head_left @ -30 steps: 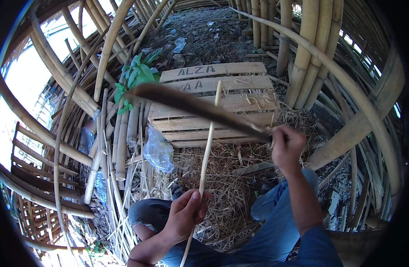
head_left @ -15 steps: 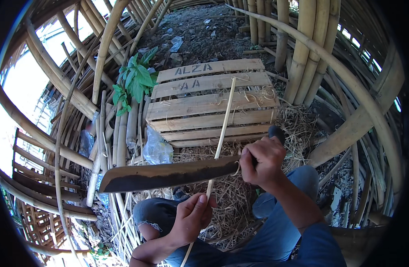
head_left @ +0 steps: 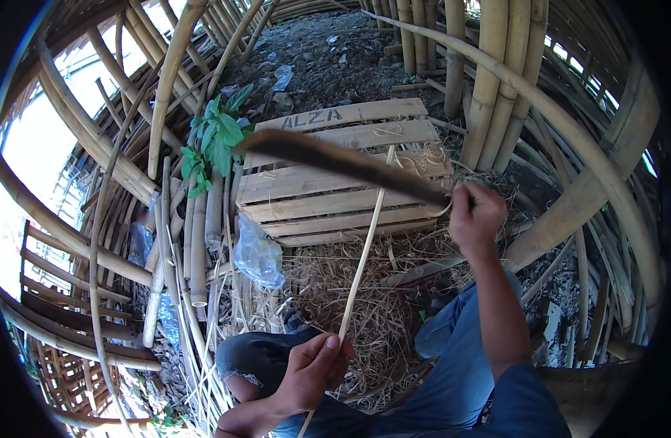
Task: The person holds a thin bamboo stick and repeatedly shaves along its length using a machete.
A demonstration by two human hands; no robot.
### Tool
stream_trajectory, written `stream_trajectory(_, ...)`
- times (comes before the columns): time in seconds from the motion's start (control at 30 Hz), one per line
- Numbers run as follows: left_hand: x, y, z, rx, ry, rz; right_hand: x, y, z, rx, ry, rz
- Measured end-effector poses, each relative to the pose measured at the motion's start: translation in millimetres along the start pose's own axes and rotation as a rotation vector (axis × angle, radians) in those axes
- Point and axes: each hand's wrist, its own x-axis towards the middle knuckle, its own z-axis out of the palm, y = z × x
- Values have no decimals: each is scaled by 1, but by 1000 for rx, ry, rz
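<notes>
Closed round a long, thin bamboo strip (head_left: 362, 274), my left hand (head_left: 317, 371) is just above my bent knee. The strip slants up and away, its far end in front of the wooden slatted crate (head_left: 306, 191). My right hand (head_left: 478, 217) grips a machete by its handle, which the fist mostly hides. The long dark machete blade (head_left: 328, 160), smeared by motion, points left across the crate and crosses the strip near its far end. A thin curled shaving hangs by the blade's base. Curly shavings (head_left: 423, 164) lie on the crate's right side.
A pile of shavings (head_left: 372, 350) covers the ground between my legs. Bamboo poles (head_left: 488, 95) stand at the right, and a bent pole (head_left: 561, 120) arches there. On the left are a leafy plant (head_left: 220, 135), a clear plastic bag (head_left: 256, 252) and leaning bamboo lengths (head_left: 198, 248).
My right hand has moved away and to the right, carrying the machete up along the strip toward its far end. My left hand keeps its hold, nearly in the same place.
</notes>
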Motion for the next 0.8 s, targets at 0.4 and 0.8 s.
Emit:
stream_trajectory(0.4,16,3,-6,-127,-9,14,-22,-34,-6,298,-219,400)
stream_trajectory(0.8,19,1,4,-20,16,31,-36,-78,3,222,-310,-63)
